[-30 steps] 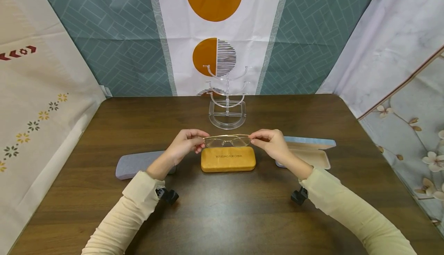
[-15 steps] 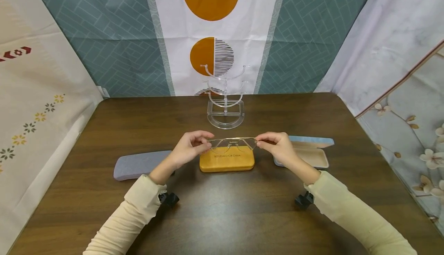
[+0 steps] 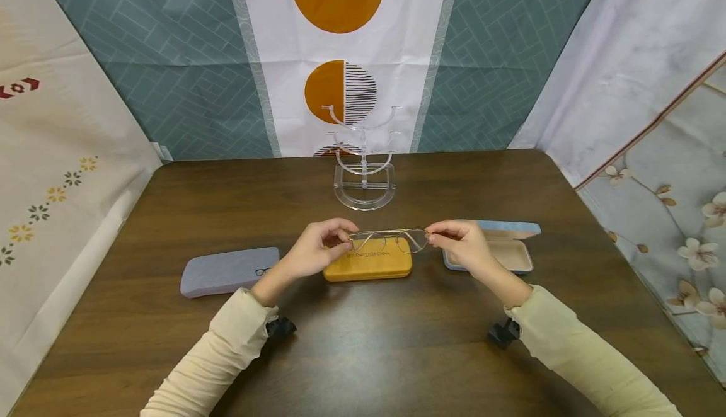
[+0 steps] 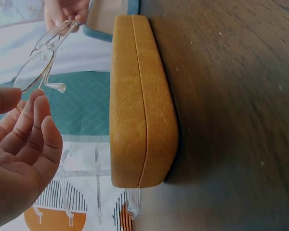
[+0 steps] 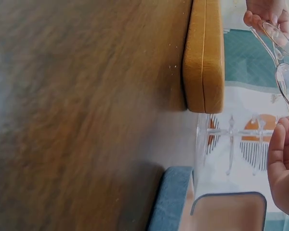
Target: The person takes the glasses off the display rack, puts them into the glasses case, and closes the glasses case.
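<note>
A pair of thin gold-rimmed eyeglasses (image 3: 389,235) hangs in the air over a closed yellow glasses case (image 3: 367,268) with dark lettering on its lid. My left hand (image 3: 321,247) pinches one side of the frame between thumb and fingers. At the opposite side, my right hand (image 3: 460,240) pinches the frame in the same way. In the left wrist view the eyeglasses (image 4: 42,60) show clear lenses and stay apart from the yellow case (image 4: 137,103). The right wrist view has my right hand (image 5: 285,163) at its right edge, partly cut off.
A grey-blue glasses case (image 3: 227,271) lies closed on the left. To the right, a light-blue case (image 3: 513,256) lies open, its lid toward the back. Behind the hands stands a clear plastic glasses stand (image 3: 364,184). All are on a brown wooden table (image 3: 374,354).
Both hands have shifted right and slightly toward the body with the eyeglasses, which now hang more over the yellow case. The head view has turned a little to the right.
</note>
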A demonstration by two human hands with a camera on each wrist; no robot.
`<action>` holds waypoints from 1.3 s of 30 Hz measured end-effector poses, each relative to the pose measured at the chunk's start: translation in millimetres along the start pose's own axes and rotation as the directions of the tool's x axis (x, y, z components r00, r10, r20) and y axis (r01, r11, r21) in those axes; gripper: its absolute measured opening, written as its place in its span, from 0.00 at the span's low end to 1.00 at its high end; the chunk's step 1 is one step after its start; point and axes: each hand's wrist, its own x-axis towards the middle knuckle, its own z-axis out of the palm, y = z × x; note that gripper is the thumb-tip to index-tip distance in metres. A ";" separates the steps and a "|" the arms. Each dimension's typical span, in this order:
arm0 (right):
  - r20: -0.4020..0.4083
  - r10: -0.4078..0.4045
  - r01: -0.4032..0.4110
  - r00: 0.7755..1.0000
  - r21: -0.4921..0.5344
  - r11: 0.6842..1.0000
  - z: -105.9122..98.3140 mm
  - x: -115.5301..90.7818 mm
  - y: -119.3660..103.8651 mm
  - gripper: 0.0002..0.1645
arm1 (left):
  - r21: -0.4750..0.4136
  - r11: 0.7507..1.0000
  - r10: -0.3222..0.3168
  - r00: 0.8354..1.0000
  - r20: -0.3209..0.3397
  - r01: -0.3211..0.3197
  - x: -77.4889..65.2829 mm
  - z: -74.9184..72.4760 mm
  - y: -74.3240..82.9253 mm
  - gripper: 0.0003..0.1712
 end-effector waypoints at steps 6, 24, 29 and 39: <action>-0.005 -0.013 0.013 1.000 0.001 1.000 -7.1 -3.9 4.9 0.11 | 0.121 0.988 0.091 0.996 0.014 -0.092 6.2 10.0 -20.7 0.09; -0.036 -0.045 0.044 0.998 -0.007 0.999 -26.8 -16.4 11.2 0.11 | 0.270 0.944 0.190 0.981 0.031 -0.192 22.4 31.8 -28.0 0.06; -0.047 -0.046 0.046 0.998 -0.004 0.999 -31.6 -19.4 13.5 0.10 | 0.275 0.942 0.194 0.981 0.016 -0.191 25.9 38.2 -25.1 0.06; -0.107 0.023 -0.030 0.994 -0.068 0.997 -45.2 -29.0 16.5 0.12 | 0.288 0.937 0.195 0.980 0.040 -0.198 36.1 51.1 -22.6 0.04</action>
